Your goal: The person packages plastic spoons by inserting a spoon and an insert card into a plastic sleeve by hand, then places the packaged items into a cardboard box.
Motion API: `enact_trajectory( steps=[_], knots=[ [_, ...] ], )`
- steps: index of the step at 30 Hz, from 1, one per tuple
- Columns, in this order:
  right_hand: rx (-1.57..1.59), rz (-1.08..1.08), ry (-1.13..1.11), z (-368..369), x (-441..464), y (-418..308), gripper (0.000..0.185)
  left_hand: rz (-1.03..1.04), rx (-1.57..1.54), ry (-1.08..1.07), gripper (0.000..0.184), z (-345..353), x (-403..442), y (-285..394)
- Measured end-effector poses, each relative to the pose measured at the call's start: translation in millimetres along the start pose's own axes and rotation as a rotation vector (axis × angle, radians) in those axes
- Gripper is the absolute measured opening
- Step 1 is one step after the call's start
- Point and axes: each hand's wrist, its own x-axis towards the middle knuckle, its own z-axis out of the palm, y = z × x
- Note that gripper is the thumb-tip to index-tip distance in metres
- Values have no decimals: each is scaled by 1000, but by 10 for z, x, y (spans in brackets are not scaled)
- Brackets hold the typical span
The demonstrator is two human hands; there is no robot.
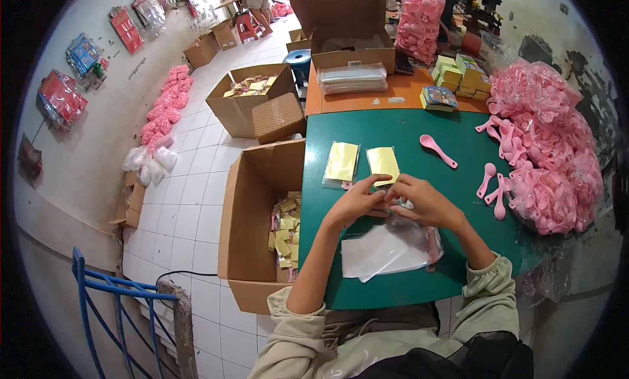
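Observation:
My left hand [358, 202] and my right hand [421, 200] meet over the green table, fingers bent and pinched together. Between the fingertips shows a bit of clear film, apparently a clear plastic bag [394, 207]; its outline is mostly hidden. Just beyond them lies a yellow card [383, 163] in clear plastic, its lower end covered by my fingers. Left of it rests another bagged yellow card [342, 161] with a bit of pink at its bottom. Under my wrists is a stack of clear plastic bags [383, 253]. A single pink spoon [438, 151] lies farther right.
Loose pink spoons [486, 179] and big bags of pink spoons [557, 199] fill the table's right side. Small yellow-green boxes [462, 76] stand at the back. Left of the table, an open carton [252, 215] holds several yellow-card packets. A blue railing [118, 287] stands lower left.

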Motion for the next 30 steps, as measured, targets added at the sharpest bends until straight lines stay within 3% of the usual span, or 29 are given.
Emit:
enact_trajectory(
  steps=[9, 12, 15, 18, 22, 23, 24, 26, 29, 30],
  knots=[
    [-142, -62, -22, 101, 12, -31, 17, 27, 27, 26, 47, 27, -15, 21],
    [-236, -120, 66, 169, -1, 7, 16, 27, 49, 17, 48, 29, -11, 17],
    [-173, -158, 49, 153, -21, 28, 15, 36, 49, 16, 48, 55, -21, 26],
    [131, -39, -14, -82, -113, -47, 14, 48, 28, 56, 47, 25, -12, 3],
    [287, -8, 222, -746, -594, 210, 8, 59, 26, 8, 40, -28, -53, 65],
    [434, 181, 287, -1031, -797, 189, 8, 34, 114, -1, 33, -17, -74, 130],
    [364, 333, 424, -1310, -1042, 236, 9, 44, 109, -15, 31, -35, -77, 117],
    [330, 320, 429, -2026, -1615, 495, 8, 71, 101, -54, 28, -50, -48, 77],
    [-551, 942, 582, -3067, -2724, 1285, 25, 92, 69, -67, 25, -44, -3, 35],
    [-869, 1098, 583, -3055, -2840, 1396, 29, 87, 65, -61, 25, -24, -11, 53]
  ],
)
